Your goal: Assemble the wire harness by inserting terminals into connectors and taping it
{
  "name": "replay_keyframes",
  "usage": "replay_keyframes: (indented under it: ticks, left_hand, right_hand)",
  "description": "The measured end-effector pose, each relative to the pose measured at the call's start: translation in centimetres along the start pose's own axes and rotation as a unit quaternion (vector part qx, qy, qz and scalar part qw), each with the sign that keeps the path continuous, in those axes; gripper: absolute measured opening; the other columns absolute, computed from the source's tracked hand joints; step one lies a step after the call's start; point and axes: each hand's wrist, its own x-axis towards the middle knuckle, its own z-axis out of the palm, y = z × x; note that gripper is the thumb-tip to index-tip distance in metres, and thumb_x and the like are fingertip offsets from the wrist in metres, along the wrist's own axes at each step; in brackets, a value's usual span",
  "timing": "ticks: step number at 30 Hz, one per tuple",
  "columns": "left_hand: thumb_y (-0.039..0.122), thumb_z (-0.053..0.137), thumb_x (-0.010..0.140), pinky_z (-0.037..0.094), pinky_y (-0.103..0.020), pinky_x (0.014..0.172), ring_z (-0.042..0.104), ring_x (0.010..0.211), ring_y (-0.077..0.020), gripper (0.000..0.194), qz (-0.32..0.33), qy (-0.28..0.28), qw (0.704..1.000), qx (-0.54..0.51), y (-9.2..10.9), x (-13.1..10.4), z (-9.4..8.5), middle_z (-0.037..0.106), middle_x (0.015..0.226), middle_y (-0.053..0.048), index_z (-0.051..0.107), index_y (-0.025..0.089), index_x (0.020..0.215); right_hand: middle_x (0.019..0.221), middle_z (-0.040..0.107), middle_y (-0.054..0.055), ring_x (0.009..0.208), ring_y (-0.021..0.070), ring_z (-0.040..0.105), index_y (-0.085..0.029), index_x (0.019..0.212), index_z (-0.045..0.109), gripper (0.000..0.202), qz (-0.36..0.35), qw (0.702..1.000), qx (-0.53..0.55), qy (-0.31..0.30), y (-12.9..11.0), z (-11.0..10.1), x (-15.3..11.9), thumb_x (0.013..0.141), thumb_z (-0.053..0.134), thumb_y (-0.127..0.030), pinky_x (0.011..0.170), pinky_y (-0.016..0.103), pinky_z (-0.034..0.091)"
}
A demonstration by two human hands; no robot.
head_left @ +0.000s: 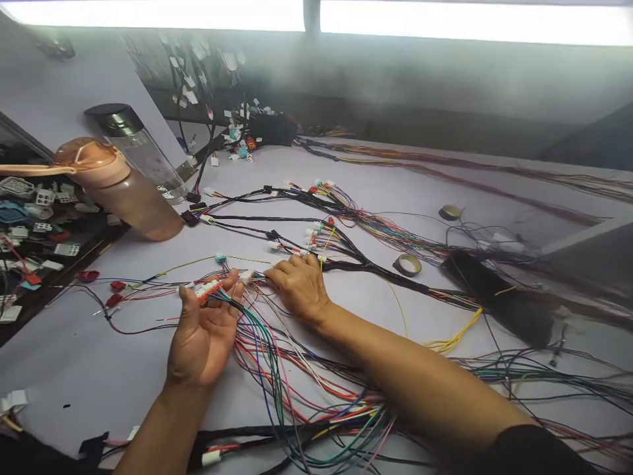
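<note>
My left hand, palm up, has its thumb and fingers around an orange-and-white connector from which green, blue and black wires run down. A white connector lies by its fingertips. To the right, my right hand is palm down with fingers bent over thin wires; its fingertips are partly hidden, and what they pinch is too small to name. Loose coloured wires spread below both hands. Just behind my right hand lies a black-taped harness with small connectors.
Two bottles stand at the left, beside a pile of connectors. Tape rolls and a dark flat object lie at the right. More harnesses stretch across the back of the table.
</note>
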Motion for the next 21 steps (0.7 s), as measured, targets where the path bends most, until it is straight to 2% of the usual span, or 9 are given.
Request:
replay_keyframes:
  ticks: [7,12,17,21]
  left_hand:
    - [0.046,0.051,0.091,0.056,-0.028,0.087,0.061,0.112,-0.0206,0.038,-0.012,-0.017,0.999,0.048,-0.1,0.0,-0.1,0.073,0.088,-0.008,0.069,0.013,0.085]
    - [0.046,0.046,0.094,0.057,-0.03,0.086,0.063,0.109,-0.0191,0.039,-0.002,-0.009,0.999,0.048,0.1,-0.3,0.1,0.073,0.084,-0.006,0.068,0.015,0.084]
    - [0.05,0.039,0.095,0.057,-0.031,0.083,0.065,0.104,-0.0176,0.045,0.0,-0.007,1.0,0.031,0.4,-0.8,0.6,0.072,0.078,-0.004,0.068,0.017,0.083]
    - [0.054,0.046,0.091,0.055,-0.027,0.086,0.064,0.106,-0.0167,0.044,0.023,-0.022,0.999,0.021,0.5,-0.9,0.6,0.072,0.078,-0.002,0.067,0.017,0.083]
  right_hand:
    - [0.095,0.069,0.002,0.09,0.018,0.049,-0.025,0.101,0.066,0.022,-0.053,0.996,0.034,0.061,0.5,-0.2,-0.7,0.1,0.045,-0.029,0.08,0.037,0.021]
    - [0.096,0.069,0.001,0.09,0.0168,0.048,-0.024,0.101,0.066,0.027,-0.063,0.99,0.053,0.113,0.7,-0.2,-0.9,0.102,0.04,-0.028,0.084,0.037,0.02]
    - [0.097,0.069,0.002,0.091,0.0163,0.049,-0.024,0.101,0.065,0.027,-0.057,0.99,0.078,0.098,0.9,-0.5,-0.7,0.101,0.041,-0.036,0.085,0.037,0.019]
    - [0.093,0.07,0.001,0.086,0.014,0.051,-0.022,0.097,0.066,0.028,-0.031,0.986,0.142,0.085,1.0,-0.6,-0.5,0.1,0.044,-0.039,0.082,0.035,0.019]
